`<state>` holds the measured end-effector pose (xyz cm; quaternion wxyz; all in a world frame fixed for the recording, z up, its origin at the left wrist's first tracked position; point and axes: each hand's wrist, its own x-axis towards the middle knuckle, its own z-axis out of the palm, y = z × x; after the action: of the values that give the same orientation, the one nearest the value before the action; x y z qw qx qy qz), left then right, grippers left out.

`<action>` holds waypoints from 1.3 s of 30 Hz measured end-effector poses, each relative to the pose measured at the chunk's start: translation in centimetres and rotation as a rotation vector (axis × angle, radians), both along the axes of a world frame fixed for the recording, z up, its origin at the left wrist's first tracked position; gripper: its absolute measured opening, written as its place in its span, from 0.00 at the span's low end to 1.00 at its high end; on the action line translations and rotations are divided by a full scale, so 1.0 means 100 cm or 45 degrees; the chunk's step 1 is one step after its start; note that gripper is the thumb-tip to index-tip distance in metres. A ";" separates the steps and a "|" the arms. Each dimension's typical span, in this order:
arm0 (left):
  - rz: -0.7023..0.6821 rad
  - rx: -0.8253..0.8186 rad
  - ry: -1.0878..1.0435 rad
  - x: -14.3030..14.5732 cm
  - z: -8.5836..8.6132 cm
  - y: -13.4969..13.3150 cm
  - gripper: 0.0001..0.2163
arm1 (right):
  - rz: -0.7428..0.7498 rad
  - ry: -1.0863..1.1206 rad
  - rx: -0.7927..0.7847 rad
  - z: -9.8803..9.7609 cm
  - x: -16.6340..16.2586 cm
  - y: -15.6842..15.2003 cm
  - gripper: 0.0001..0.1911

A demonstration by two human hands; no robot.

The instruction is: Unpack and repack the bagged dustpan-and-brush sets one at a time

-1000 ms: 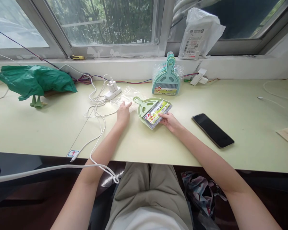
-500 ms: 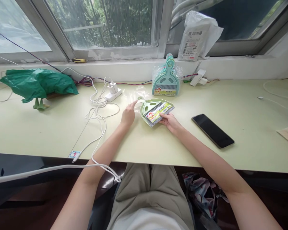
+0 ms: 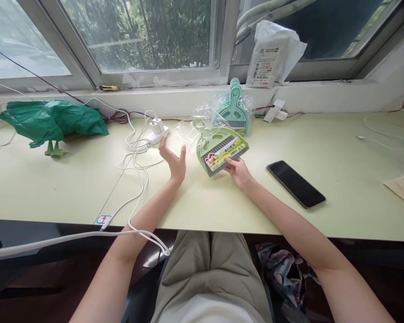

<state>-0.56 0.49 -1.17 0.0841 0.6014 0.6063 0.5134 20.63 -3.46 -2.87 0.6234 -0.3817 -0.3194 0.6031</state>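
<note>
A light green dustpan and brush set (image 3: 222, 147) with a printed label is tilted up in front of me. Clear plastic wrap shows around its handle end. My right hand (image 3: 237, 172) grips its lower right edge, thumb over the bristles and label, other fingers underneath. My left hand (image 3: 174, 162) is empty beside the set's left side, thumb and fingers spread apart. Behind the green set stands a stack of similar sets in clear wrap, its front one a blue-green dustpan set (image 3: 234, 110), partly covered by the green one.
A black phone (image 3: 296, 184) lies to the right. White cables (image 3: 134, 163) and a power strip with a plug (image 3: 157, 130) are on the left, beyond them a green plastic bag (image 3: 54, 119). A white wrapped package (image 3: 267, 58) leans on the window sill.
My left hand has let go of the handle end and moved left, its fingers opening. The green set has lifted and tilted up in my right hand.
</note>
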 end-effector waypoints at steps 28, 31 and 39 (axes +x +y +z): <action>-1.367 -0.933 -0.908 0.013 -0.007 -0.008 0.30 | 0.034 -0.007 0.104 0.007 -0.008 -0.008 0.15; -1.405 -0.995 -0.833 0.012 -0.008 -0.007 0.29 | 0.046 -0.026 0.101 0.008 -0.006 -0.007 0.15; -1.331 -0.648 -0.883 0.022 0.001 -0.015 0.33 | 0.006 -0.033 0.087 0.004 -0.008 -0.005 0.16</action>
<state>1.62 -0.97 -1.11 0.6500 0.5776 0.2757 0.4098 19.82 -3.94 -2.42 0.6304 -0.3671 -0.3487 0.5885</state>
